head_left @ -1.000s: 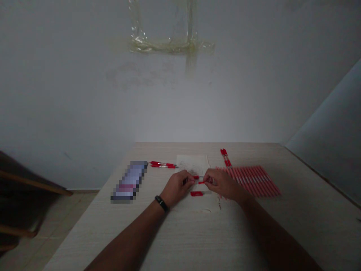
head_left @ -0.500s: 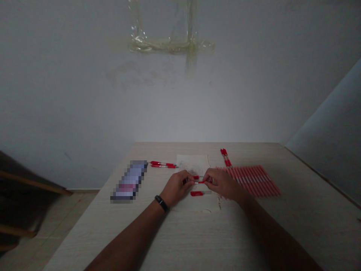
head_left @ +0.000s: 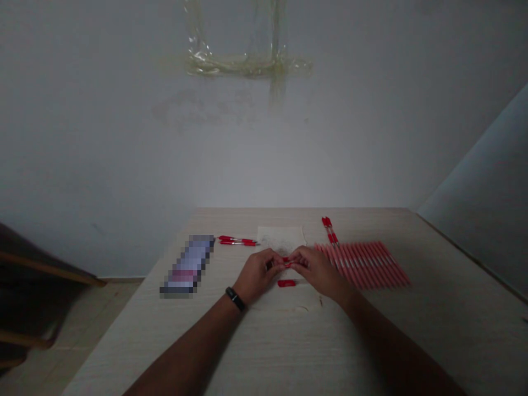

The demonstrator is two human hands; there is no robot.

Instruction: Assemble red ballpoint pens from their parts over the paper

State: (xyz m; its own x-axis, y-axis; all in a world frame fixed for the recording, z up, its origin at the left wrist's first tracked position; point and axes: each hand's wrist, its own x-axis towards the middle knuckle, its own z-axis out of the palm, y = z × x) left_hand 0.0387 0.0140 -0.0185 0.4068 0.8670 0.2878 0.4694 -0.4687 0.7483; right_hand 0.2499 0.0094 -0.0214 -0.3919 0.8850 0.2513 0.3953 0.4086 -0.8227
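Observation:
My left hand (head_left: 260,273) and my right hand (head_left: 317,270) meet over the middle of the table, fingertips nearly touching. Both are closed in a pinch on a small red pen (head_left: 287,264), mostly hidden by the fingers. Just beyond it, another red piece (head_left: 285,258) shows between the hands. A red pen cap or barrel part (head_left: 286,283) lies on the table on the near side of my hands. Under and behind the hands is a pale sheet of paper (head_left: 280,233) with dark scribbled marks.
A row of several light red pens (head_left: 365,265) lies to the right, with red-and-clear pens (head_left: 330,231) behind it. More red pens (head_left: 237,241) lie at the back left, beside a blurred phone (head_left: 187,265). The wooden table (head_left: 264,352) meets the wall at the back.
My right hand has moved left toward my left hand, so less of the pen between them shows. The left hand has hardly moved.

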